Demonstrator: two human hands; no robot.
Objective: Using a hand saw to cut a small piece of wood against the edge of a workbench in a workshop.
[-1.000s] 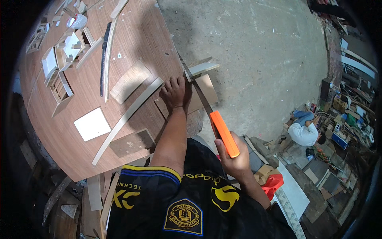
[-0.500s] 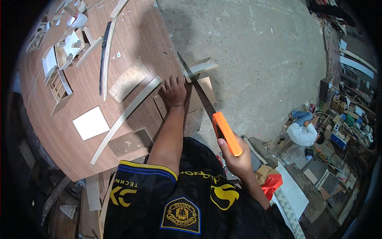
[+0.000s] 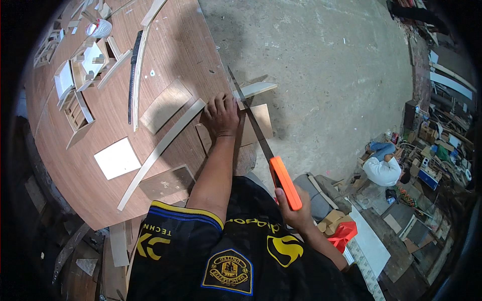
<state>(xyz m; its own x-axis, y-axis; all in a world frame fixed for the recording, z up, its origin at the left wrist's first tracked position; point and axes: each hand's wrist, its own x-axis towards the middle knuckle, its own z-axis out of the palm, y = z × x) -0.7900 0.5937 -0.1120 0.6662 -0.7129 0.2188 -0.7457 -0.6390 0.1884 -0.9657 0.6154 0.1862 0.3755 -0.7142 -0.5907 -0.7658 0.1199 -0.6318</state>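
My left hand presses down at the table's right edge, its fingers curled over a long, pale wooden strip. One end of that strip sticks out past the edge over the floor. In my right hand is the orange handle of a handsaw. Its thin dark blade slants up and left, crossing the strip just right of my left fingers. Whether the teeth bite into the wood I cannot tell. A flat brown board lies under the strip and juts past the edge.
The wood-topped table carries a white panel, a thin board, a dark strip and small wooden assemblies. Beyond it is concrete floor. At right a person in white sits low among scrap and boxes.
My right hand has drawn the saw slightly back and down towards me. The left hand keeps its place on the strip, and the whole view has shifted a little.
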